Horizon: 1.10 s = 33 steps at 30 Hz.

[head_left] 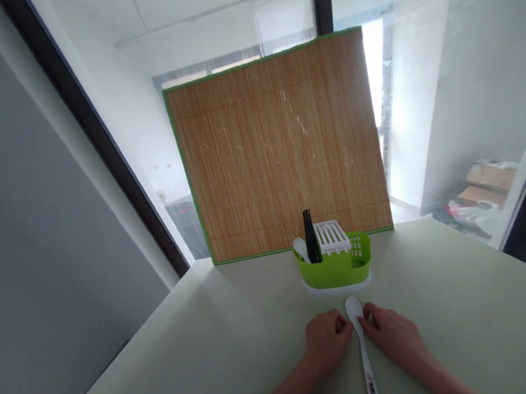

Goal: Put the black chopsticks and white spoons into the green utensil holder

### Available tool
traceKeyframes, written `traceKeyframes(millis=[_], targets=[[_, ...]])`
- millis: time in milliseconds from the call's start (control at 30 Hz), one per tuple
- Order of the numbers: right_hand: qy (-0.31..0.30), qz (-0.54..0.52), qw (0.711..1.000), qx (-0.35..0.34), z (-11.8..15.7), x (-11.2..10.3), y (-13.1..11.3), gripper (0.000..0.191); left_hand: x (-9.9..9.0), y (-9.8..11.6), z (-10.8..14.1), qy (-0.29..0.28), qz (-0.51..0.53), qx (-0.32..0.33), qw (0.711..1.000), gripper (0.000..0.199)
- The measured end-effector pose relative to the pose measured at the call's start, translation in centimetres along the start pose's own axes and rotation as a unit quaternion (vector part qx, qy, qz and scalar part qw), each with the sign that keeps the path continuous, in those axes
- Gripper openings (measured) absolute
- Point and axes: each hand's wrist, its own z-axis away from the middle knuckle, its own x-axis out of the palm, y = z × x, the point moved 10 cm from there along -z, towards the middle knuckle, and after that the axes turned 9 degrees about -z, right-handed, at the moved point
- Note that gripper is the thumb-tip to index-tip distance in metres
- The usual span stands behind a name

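A white spoon (367, 364) lies along the tabletop between my hands, its bowl pointing away from me and a small printed mark near its handle end. My left hand (327, 339) is closed, with thumb and fingertips at the left edge of the spoon's neck. On the other side, my right hand (392, 331) is curled in a pinch, its thumb against the lower bowl. Just beyond stands a green utensil holder (336, 273) with a white base. It contains another white spoon (301, 247), black chopsticks (310, 235) and a white slotted piece (332, 236).
Behind the holder a bamboo mat (274, 156) with green edging leans against a glass pane with dark frames. The pale table (237, 332) ends at a grey panel (55, 238) on the left. Cardboard and plastic wrapping (489, 184) lie beyond the glass at right.
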Motion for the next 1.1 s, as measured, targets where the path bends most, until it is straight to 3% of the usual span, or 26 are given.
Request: traceKeyframes(millis=[300, 600, 800, 967, 1100], targets=[[-0.02, -0.076, 0.992, -0.1, 0.7, 1.1, -2.8, 0.025, -0.1, -0.4, -0.2, -0.003, 0.021, -0.036, 0.999, 0.016], [-0.032, -0.025, 0.997, -0.059, 1.0, 1.2, -2.6, 0.018, -0.4, -0.6, 0.2, 0.007, 0.058, -0.037, 0.998, 0.012], [-0.042, -0.059, 0.996, -0.052, 0.9, 1.3, -1.7, 0.008, -0.5, -0.6, 0.2, 0.031, 0.125, -0.01, 0.992, 0.012], [-0.046, -0.123, 0.989, -0.064, -0.1, 0.9, -1.7, 0.02, -2.1, -1.5, 0.3, 0.114, 0.232, -0.021, 0.966, 0.022], [-0.012, -0.241, 0.965, -0.098, -0.3, -0.7, -2.9, 0.034, -2.7, -1.0, 0.7, 0.129, 0.281, 0.004, 0.951, 0.018]])
